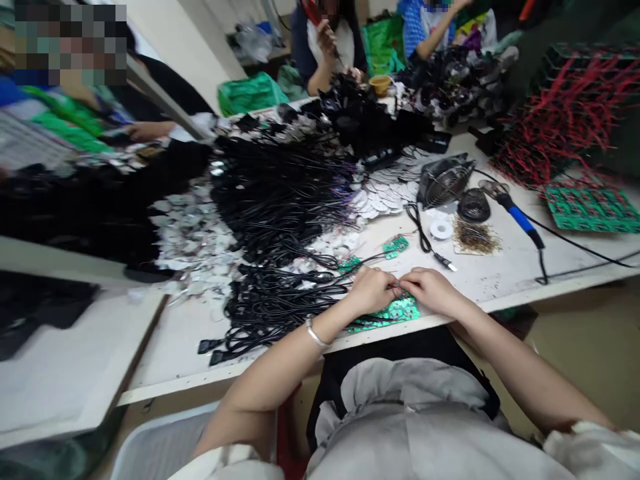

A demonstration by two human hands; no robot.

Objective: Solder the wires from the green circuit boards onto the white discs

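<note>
My left hand point(373, 289) and my right hand point(431, 289) meet near the table's front edge, fingertips pinched close together. Between them are thin wires point(397, 287), small and partly covered by the fingers. Directly beneath lies a panel of green circuit boards point(403, 311). Two smaller green boards, one a little farther back point(395, 246) and one just behind my left hand point(349, 265), have cables running to them. Bundled black cables point(285, 297) spread out left of my left hand, some passing under that forearm.
Right of my hands are a solder spool point(441, 231), a soldering iron point(520, 217) on its stand, a small fan point(445, 181) and a plugged cord point(425, 233). Red-wired boards point(590, 207) pile at the right. White discs point(385, 193) and black parts heap behind. Co-workers sit across the table.
</note>
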